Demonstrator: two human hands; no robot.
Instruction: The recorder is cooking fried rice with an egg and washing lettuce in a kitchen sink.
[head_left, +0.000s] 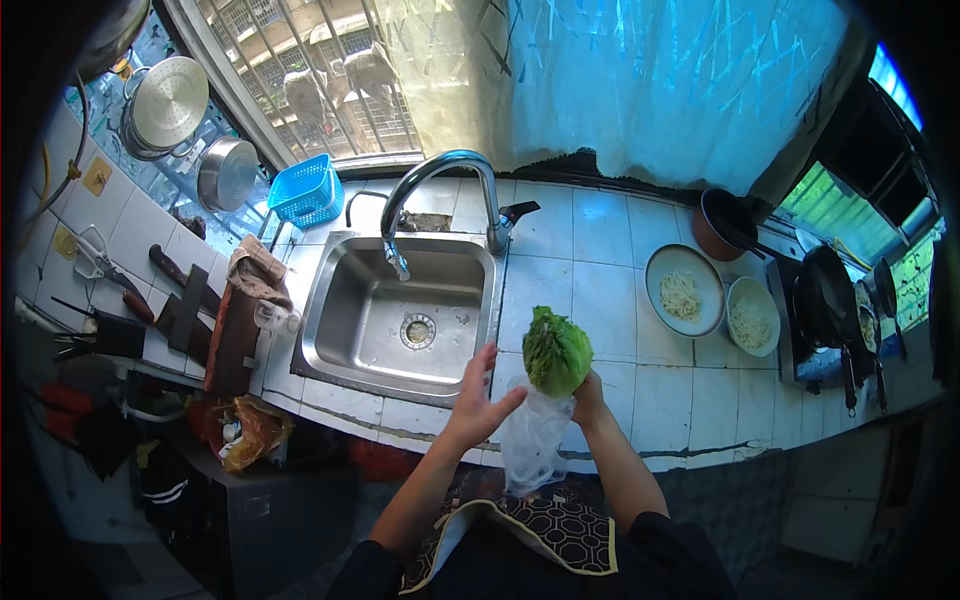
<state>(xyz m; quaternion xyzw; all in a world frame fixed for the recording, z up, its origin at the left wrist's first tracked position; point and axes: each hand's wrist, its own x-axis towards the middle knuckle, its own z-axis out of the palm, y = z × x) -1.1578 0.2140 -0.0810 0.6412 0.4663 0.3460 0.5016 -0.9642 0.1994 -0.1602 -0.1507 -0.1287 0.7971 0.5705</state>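
A head of green lettuce (556, 352) is in my right hand (591, 397), which grips it from the right side. Below the lettuce hangs a clear plastic bag (534, 442), reaching down over the counter's front edge. My left hand (481, 397) is to the left of the bag with its fingers apart, the thumb close to the bag and lettuce. Whether that thumb touches the plastic, I cannot tell. Beyond the left hand lies the stainless steel sink (397, 315), under a curved chrome faucet (442, 161).
To the right are a plate (652, 300) and a bowl (772, 330) of pale shredded food, a pot (712, 232) and a black wok (825, 292) on the stove. A blue plastic basket (304, 191), a glass (274, 316) and wall-held knives (176, 277) are on the left.
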